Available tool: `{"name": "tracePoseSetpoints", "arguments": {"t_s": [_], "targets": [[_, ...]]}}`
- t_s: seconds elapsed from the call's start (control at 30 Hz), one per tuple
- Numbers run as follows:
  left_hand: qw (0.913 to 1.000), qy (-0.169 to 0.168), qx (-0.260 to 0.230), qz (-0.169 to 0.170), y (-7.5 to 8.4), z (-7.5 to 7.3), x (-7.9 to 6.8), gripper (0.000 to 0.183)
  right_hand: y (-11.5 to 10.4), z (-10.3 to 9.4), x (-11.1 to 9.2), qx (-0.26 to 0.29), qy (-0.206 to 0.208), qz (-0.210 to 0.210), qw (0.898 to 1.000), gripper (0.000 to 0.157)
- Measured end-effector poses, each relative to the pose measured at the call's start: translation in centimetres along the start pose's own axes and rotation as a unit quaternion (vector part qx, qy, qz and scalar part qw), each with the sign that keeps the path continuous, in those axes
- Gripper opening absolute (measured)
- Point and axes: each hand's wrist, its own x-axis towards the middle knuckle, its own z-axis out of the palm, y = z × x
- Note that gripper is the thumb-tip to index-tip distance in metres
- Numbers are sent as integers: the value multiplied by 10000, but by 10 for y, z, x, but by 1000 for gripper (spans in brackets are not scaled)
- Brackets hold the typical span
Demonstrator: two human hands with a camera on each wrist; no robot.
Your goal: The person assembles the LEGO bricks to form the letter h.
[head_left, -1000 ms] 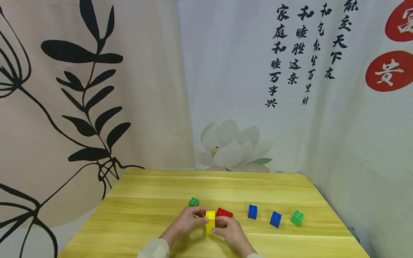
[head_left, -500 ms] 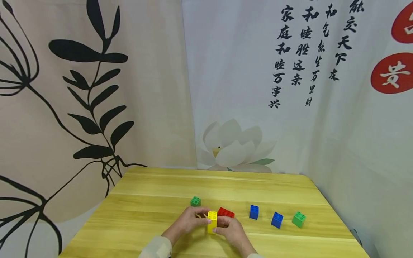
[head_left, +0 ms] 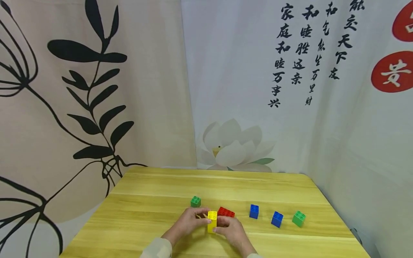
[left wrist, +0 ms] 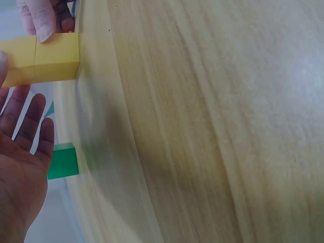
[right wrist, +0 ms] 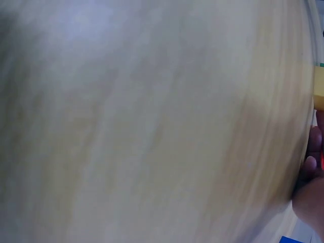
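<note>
Two yellow toy building bricks (head_left: 212, 226), one on top of the other, stand upright between the hands near the middle of the table. The left hand (head_left: 190, 221) pinches the upper brick from the left, its thumb on the near side. From the right, the right hand (head_left: 233, 230) pinches the lower brick, thumb in front. In the left wrist view a thin seam shows where the yellow bricks (left wrist: 55, 58) meet, and the left hand's (left wrist: 23, 174) other fingers extend away from them. The right wrist view catches only an edge of the yellow brick (right wrist: 319, 88) and part of the right hand (right wrist: 310, 197).
A red brick (head_left: 226, 212) lies just behind the right hand. One green brick (head_left: 195, 201) is behind the left hand. Rightward on the wooden table (head_left: 161, 184) are two blue bricks (head_left: 254, 211) and another green brick (head_left: 299, 218). A printed curtain hangs behind.
The head view has shifted slightly. Both hands keep their hold on the stacked yellow bricks, and the other bricks stay where they were.
</note>
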Motion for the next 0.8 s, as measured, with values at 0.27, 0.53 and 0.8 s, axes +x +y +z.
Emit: {"name": "tracePoseSetpoints", "arguments": {"t_s": [0.27, 0.53, 0.8], "targets": [[10000, 13, 74, 42, 0, 1, -1, 35, 2, 0, 1, 65, -12, -20, 10000, 40], [9999, -8, 88, 86, -2, 1, 0, 34, 1, -1, 1, 48, -40, 76, 10000, 39], [10000, 26, 65, -1, -2, -2, 2, 33, 0, 1, 2, 169, -8, 84, 9998, 38]]}}
